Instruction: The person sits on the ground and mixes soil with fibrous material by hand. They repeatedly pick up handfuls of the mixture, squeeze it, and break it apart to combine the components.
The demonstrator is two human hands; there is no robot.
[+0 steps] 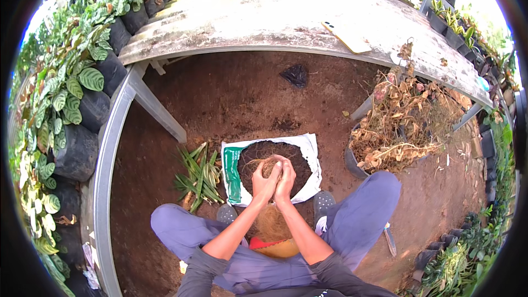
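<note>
My left hand point(264, 185) and my right hand point(285, 181) are cupped together around a clump of brown coir-like fibre point(269, 168). They are above dark soil point(303, 170) in a white and green plastic bag point(312, 146), which lies flat with a wide opening cut in its upper side. Loose strands stick out over my fingers. Between my forearms, nearer my body, sits a pile of similar tan fibre point(271, 225) next to a red and mustard item point(276, 249), partly hidden by my arms and legs.
Uprooted strap-leaved plants point(201, 175) lie left of the bag. A dark pot point(354, 159) overflowing with dried plants stands right. A bladed hand tool point(390, 240) lies beside my knee. Ahead, a weathered table point(231, 12) bears a phone point(345, 38); black plastic point(295, 75) lies underneath. Potted foliage point(88, 78) lines the left.
</note>
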